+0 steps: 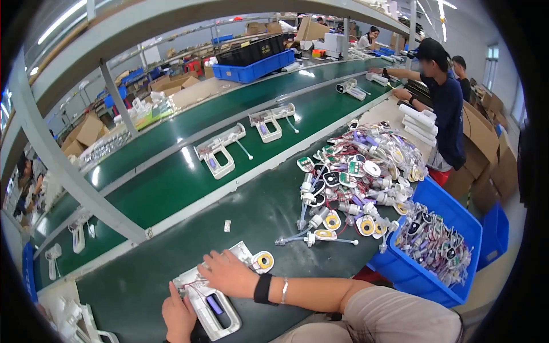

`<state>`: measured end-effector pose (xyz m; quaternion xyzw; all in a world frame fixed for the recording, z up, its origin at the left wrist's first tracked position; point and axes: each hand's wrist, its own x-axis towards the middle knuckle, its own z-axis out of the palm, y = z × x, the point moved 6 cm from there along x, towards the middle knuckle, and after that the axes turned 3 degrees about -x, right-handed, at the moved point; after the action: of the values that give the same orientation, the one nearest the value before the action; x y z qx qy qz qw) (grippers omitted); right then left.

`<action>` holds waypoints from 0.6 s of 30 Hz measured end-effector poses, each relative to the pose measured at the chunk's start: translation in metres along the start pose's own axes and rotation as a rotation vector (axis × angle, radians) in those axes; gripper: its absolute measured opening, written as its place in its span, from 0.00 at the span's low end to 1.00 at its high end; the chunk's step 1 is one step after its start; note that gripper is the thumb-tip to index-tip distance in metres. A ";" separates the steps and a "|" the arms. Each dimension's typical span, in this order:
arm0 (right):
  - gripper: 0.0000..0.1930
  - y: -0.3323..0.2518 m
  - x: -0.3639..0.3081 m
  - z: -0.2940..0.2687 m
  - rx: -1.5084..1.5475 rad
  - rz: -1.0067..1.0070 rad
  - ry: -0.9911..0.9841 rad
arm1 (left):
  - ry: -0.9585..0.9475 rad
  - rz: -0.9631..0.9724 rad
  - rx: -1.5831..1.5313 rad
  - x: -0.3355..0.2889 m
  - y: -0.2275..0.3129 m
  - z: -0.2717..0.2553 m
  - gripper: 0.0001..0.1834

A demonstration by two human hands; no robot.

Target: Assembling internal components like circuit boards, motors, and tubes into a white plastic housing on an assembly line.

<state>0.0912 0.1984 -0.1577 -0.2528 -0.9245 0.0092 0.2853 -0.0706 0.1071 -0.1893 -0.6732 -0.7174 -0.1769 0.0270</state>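
Right hand [231, 275] rests spread on looped white plastic housing [230, 327], left hand [178, 317] alongside, grip unclear; hasty pressing could pinch red wires [197, 283].

We see a long white tube light [62, 22], a bright narrow window [492, 60] and a grey metal frame [63, 163].
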 end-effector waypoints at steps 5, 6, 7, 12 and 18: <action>0.09 -0.052 -0.023 -0.002 0.067 -0.280 -0.007 | -0.098 -0.201 -0.041 0.007 0.013 -0.005 0.25; 0.09 -0.054 -0.024 0.001 0.058 -0.270 0.008 | -0.094 -0.182 -0.034 0.009 0.013 -0.005 0.25; 0.09 -0.054 -0.024 0.004 0.054 -0.233 -0.029 | -0.048 -0.134 -0.042 0.008 0.018 -0.009 0.27; 0.08 -0.055 -0.021 0.022 0.019 -0.190 -0.097 | -0.064 -0.215 -0.060 0.007 0.038 -0.031 0.28; 0.08 -0.042 -0.018 0.028 0.221 -0.160 -0.137 | -0.033 0.102 -0.198 -0.021 0.073 -0.030 0.27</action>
<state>0.0696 0.1571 -0.1839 -0.1441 -0.9524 0.1051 0.2473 -0.0033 0.0806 -0.1508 -0.7112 -0.6615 -0.2342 -0.0426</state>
